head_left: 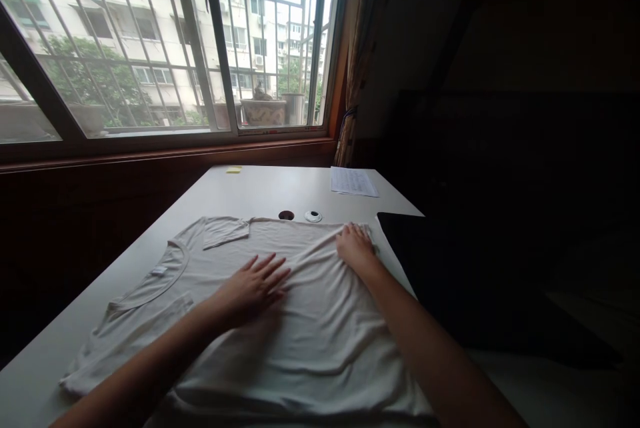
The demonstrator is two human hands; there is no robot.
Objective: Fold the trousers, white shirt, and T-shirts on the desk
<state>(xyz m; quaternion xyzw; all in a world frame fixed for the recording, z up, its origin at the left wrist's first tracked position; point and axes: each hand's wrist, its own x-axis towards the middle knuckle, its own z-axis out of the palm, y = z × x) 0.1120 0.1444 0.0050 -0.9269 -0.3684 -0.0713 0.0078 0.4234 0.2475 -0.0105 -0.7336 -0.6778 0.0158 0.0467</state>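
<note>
A white short-sleeved T-shirt (310, 321) lies spread over the table, its neckline to the left and its hem to the right. Both sleeves are folded inward on the body. My left hand (257, 285) is over the middle of the shirt with its fingers spread, holding nothing; whether the whole palm touches the cloth I cannot tell. At the far right corner, by the hem, my right hand (356, 246) has its fingers curled on the fabric. Creases run from that corner toward my left hand. My right thumb is hidden.
Beyond the shirt, the white table (270, 191) has a dark round hole (286, 215) and a round cap (313, 216). Papers (354, 181) and a yellow note (234, 169) lie at the far end. Black cloth (465, 281) covers the right side. A barred window stands behind.
</note>
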